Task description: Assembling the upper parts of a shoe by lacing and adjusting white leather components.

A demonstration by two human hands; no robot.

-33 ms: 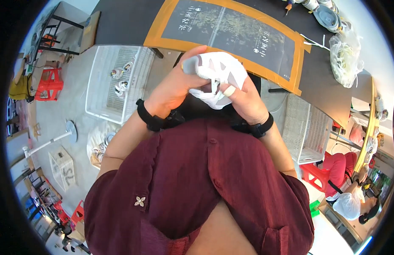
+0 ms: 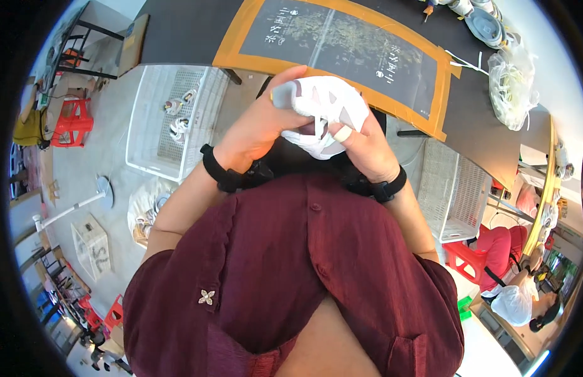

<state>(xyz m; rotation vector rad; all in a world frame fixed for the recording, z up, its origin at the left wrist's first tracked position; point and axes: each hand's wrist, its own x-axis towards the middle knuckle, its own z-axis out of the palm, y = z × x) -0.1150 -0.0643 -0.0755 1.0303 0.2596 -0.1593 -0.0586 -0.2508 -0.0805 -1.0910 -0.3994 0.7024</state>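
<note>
Between my hands, just short of the table's near edge, I hold a white and grey shoe [image 2: 351,103], with its lacing and dark opening partly in sight. My left hand [image 2: 257,129] is closed round its left end, and some of those fingers are hidden by the shoe. On the other side my right hand [image 2: 370,147] grips it, the thumb, with a pale band round it, pressed near the laces. The right fingers behind the shoe do not show.
A dark table [image 2: 178,31] carries an orange-taped mat [image 2: 335,41] and a clear bag of white laces [image 2: 512,88]. White crates stand left [image 2: 154,119], with shoes inside, and right [image 2: 464,195]. Another person [image 2: 514,301] sits at the far right.
The shoe has shifted slightly to the right and turned a little in my hands. My right thumb has moved slightly along the lacing. Both hands keep their hold.
</note>
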